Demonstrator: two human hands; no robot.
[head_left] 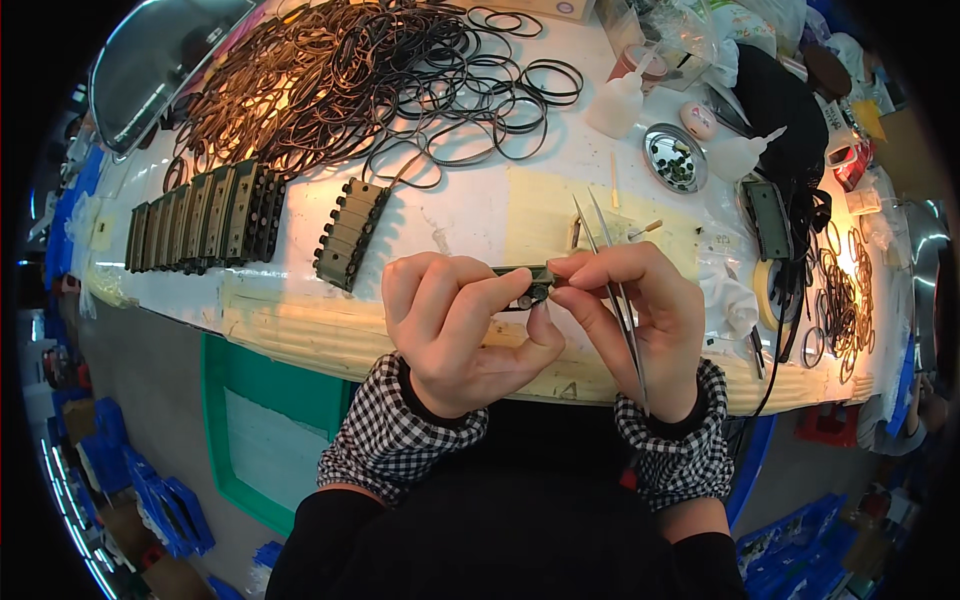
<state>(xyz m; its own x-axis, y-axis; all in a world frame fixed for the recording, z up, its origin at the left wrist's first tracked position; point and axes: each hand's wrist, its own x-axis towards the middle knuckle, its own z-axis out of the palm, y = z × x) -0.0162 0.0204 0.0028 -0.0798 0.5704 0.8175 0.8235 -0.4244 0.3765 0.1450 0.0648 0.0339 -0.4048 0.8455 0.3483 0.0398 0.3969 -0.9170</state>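
In front of me my left hand (455, 325) pinches a small dark green part (538, 281) with round wheel-like pieces along its near side. The thumb and fingertips of my right hand (650, 290) are closed at the right end of that same part. A pair of metal tweezers (623, 310) also rests in my right hand, its points directed away from me; whether the fingertips pinch something tiny is hidden. To the left stands an olive-green block (353, 228) with wheels along its edges, and beyond it a row of similar blocks (200, 218).
A big tangle of dark loops (330, 75) covers the back left. Back right are a metal dish (675, 158) of small dark pieces and white squeeze bottles (617, 103). More loops (845, 300) lie at the right. A green bin (215, 430) sits below the table edge.
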